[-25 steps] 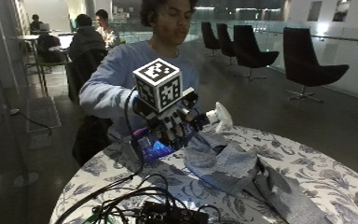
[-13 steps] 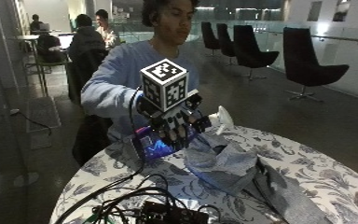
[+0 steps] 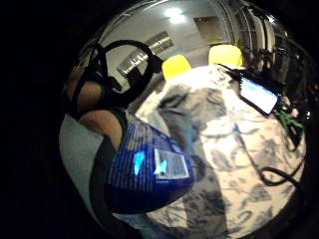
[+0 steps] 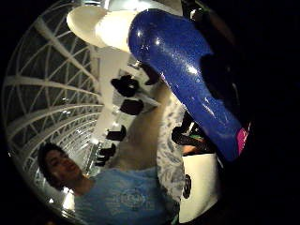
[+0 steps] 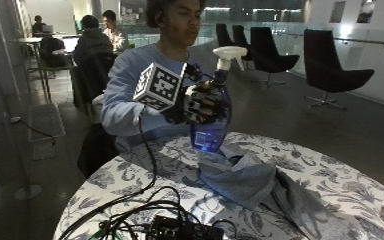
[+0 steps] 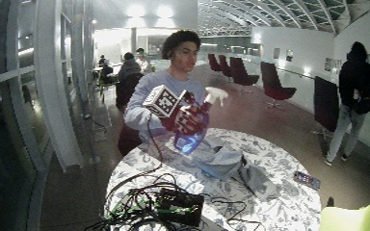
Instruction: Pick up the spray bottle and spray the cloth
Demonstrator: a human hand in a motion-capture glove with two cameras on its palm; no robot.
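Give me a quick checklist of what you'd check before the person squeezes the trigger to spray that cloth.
1. Bottle in hand: ok. The gloved right hand grips the blue spray bottle around its body.
2. Bottle off the table: ok. It is lifted clear of the floral tablecloth.
3. Cloth within range: ok. The grey cloth lies crumpled on the table just beside and below the bottle.
4. Nozzle aimed at cloth: not ok. The white spray head is up high and appears level, not tipped down.
5. Finger on trigger: cannot tell.
6. Electronics out of the spray: ok, probably. The black box with cables sits at the near table edge.
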